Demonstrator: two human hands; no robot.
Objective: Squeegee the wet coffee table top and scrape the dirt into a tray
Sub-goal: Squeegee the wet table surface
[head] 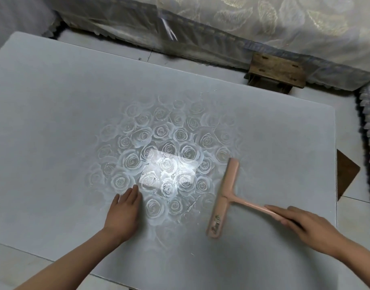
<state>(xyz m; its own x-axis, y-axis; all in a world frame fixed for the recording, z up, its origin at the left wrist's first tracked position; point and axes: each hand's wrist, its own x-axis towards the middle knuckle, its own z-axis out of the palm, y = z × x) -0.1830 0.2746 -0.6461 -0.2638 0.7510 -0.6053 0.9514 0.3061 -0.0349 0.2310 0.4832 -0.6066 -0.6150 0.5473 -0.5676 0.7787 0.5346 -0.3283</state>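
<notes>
A pale grey coffee table top [54, 122] with a rose pattern in its middle fills the view; thin streaks of water glint near the bright reflection. A pink T-shaped squeegee [222, 197] lies with its blade on the table at the right of the roses. My right hand [305, 225] grips the end of its handle, index finger stretched along it. My left hand [123, 212] rests flat on the table, fingers straight, at the lower left of the roses. No tray is in view.
A sofa with a lace cover [242, 28] runs along the far side. A small wooden stool [276, 74] stands on the tiled floor behind the table's far right. A brown board [347, 172] pokes out beyond the right edge.
</notes>
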